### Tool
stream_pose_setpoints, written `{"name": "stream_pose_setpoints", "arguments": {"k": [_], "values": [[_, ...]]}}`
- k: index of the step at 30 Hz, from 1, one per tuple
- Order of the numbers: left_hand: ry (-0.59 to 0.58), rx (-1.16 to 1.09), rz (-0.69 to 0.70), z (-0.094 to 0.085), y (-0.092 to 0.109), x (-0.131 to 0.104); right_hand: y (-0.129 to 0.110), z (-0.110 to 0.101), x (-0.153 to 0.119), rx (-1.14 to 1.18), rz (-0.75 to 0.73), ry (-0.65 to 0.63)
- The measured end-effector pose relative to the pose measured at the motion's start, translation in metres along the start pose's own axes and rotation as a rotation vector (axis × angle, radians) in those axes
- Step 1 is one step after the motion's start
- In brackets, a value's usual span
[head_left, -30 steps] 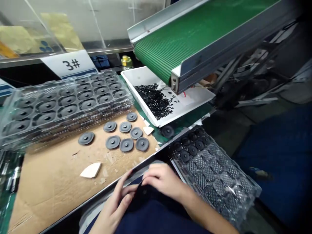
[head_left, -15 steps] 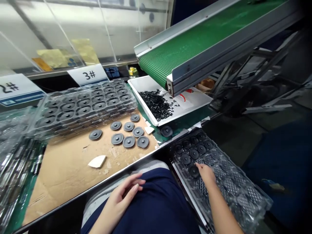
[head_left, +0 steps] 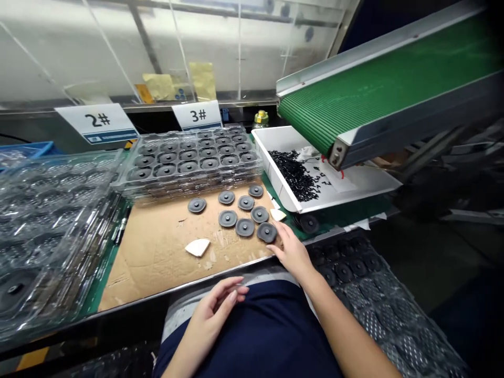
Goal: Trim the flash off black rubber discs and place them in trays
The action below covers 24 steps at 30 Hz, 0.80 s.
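My right hand [head_left: 292,252] is at the cardboard's right edge, thumb and fingers closed around the rim of a round dark grey disc [head_left: 266,232] with a small centre stud. That disc looks slightly tilted. Several similar grey discs [head_left: 244,227] lie flat on the cardboard [head_left: 157,262] just left of it. My left hand [head_left: 220,304] rests over my lap, holding nothing, its fingers loosely stretched and the thumb apart.
Clear plastic trays holding discs [head_left: 189,157] are stacked behind the cardboard; more trays [head_left: 55,220] stand left. A white bin [head_left: 275,178] of small black parts sits below a green conveyor [head_left: 354,89]. Another tray [head_left: 378,315] lies low at right. A white wedge [head_left: 198,247] lies on the cardboard.
My right hand has moved from the low right tray up and left to a disc on the cardboard. The view has turned right to left, bringing more left-side trays in. My left hand stays on my lap.
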<state>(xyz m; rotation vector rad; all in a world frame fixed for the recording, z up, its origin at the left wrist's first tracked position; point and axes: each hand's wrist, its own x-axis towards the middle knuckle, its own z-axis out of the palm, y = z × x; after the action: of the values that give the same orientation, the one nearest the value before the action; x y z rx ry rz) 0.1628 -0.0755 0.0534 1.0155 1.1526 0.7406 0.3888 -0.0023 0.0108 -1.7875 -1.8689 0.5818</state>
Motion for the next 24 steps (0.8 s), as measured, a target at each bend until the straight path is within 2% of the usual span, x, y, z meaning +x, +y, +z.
{"name": "stream_pose_setpoints", "arguments": {"k": [3,6,8,10,12,14,16,20,24], "values": [[0.085,-0.094,0.004,-0.012,-0.005,0.002,-0.009,0.013,0.016,-0.025,-0.006,0.025],[0.131,-0.268,-0.067,-0.024,-0.009,0.008,-0.019,0.007,0.015,-0.006,-0.051,-0.012],[0.078,-0.502,-0.172,-0.030,-0.007,0.015,-0.037,-0.002,0.010,0.029,-0.128,-0.103],[-0.049,-0.771,-0.259,-0.036,-0.002,0.025,-0.062,-0.010,0.008,0.078,-0.276,-0.245],[-0.175,-0.971,-0.294,-0.043,0.006,0.035,-0.090,-0.011,0.010,0.093,-0.451,-0.367],[-0.208,-1.109,-0.291,-0.052,0.014,0.043,-0.112,-0.006,0.016,0.055,-0.553,-0.406],[-0.138,-1.229,-0.248,-0.061,0.021,0.048,-0.124,0.005,0.022,0.011,-0.535,-0.363],[0.056,-1.380,-0.138,-0.076,0.026,0.047,-0.131,0.034,0.029,-0.009,-0.469,-0.288],[0.191,-1.411,-0.073,-0.083,0.024,0.042,-0.142,0.058,0.037,-0.043,-0.564,-0.308]]}}
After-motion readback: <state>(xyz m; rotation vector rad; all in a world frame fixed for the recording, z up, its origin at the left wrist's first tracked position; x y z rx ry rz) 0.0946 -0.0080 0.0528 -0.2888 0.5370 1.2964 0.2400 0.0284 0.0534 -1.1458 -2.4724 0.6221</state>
